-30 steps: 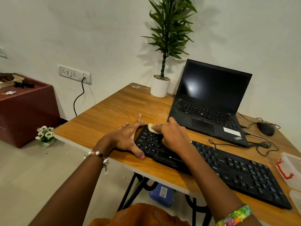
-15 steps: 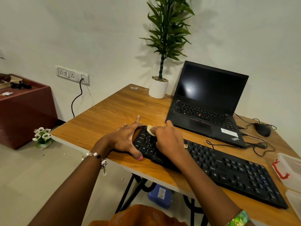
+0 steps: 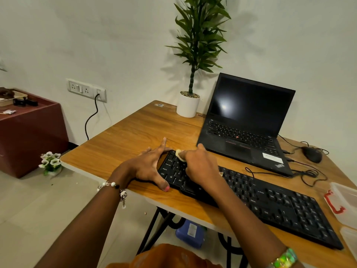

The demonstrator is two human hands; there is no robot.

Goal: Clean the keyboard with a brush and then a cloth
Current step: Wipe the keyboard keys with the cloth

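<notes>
The right hand has its fingers curled over a small pale cloth, pressing it onto the far left corner of the black keyboard. The left hand lies spread and flat at the keyboard's left end, thumb against its near edge, bracing it.

That near edge runs close to the front edge of the tabletop, so a hard pull toward the body could slide the keyboard off; the bracing hand guards against this. Pressing too hard may also lift a keycap.

To the left and behind, bare tabletop gives room. The laptop sits just beyond the keyboard's far edge, with cables near the right, so rightward strokes could snag them. No brush is in view.
</notes>
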